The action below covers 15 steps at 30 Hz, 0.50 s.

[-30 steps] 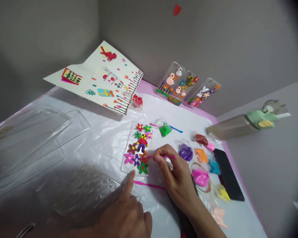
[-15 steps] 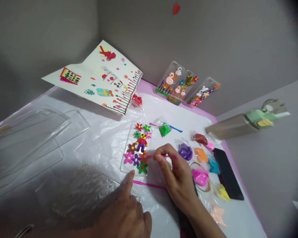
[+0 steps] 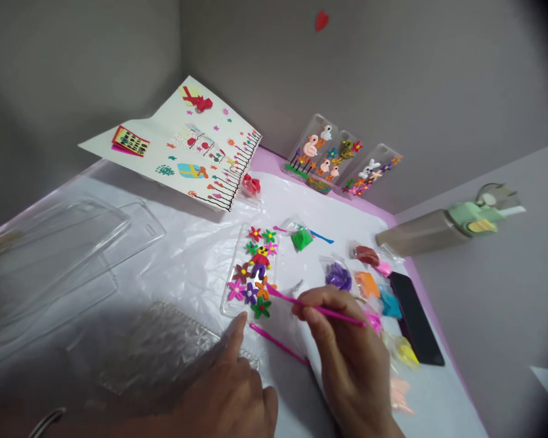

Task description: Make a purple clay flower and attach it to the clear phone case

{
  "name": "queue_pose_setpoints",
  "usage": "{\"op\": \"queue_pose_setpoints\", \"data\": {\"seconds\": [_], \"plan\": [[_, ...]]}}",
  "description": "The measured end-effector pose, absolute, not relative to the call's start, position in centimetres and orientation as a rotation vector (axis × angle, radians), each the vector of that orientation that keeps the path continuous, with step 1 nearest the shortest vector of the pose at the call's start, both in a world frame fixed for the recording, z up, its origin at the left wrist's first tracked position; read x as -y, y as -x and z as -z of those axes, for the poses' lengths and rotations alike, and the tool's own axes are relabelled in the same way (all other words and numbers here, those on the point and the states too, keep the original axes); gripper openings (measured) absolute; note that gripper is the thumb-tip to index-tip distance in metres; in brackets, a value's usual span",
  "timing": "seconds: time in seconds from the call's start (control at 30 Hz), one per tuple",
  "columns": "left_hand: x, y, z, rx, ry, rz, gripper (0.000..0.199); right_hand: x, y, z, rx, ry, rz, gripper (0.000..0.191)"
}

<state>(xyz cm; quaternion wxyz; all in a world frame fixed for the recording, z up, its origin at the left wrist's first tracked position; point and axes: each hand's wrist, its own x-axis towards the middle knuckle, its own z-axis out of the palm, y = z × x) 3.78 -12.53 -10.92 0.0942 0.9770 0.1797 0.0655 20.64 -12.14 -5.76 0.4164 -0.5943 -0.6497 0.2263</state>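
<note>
A clear phone case (image 3: pixel 228 298) lies flat, decorated with several clay flowers and a small clay figure (image 3: pixel 259 263) in a red top and purple trousers. Held between the thumb and fingers of my right hand (image 3: pixel 347 340) is a pink clay modelling tool (image 3: pixel 317 308). Its left tip is at the orange clay flower (image 3: pixel 263 287); whether it touches is unclear. My left hand (image 3: pixel 240 377) holds nothing; its index finger points out at the case's near edge, the other fingers curled. A second pink modelling tool (image 3: pixel 276 342) lies between my hands.
Clear cases (image 3: pixel 119 237) lie at left, and a textured transparent case (image 3: pixel 164 340) is beside my left hand. Bagged clay, including purple (image 3: pixel 338 277) and green (image 3: pixel 301 239), sits at right near a black phone (image 3: pixel 418 319) and a bottle (image 3: pixel 420 234). Behind stands a decorated card (image 3: pixel 164 134).
My right hand has moved right and nearer to me, with the modelling tool now slanting down to the right. The second pink tool lies at a steeper slant. My left hand stays in place.
</note>
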Motion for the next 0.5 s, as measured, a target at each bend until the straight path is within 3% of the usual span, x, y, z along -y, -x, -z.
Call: {"op": "queue_pose_setpoints", "data": {"seconds": [0.5], "plan": [[12.7, -3.7, 11.0, -0.496, -2.94, -0.249, 0.008, 12.5, -20.9, 7.9, 1.993, 1.443, -0.436, 0.018]]}}
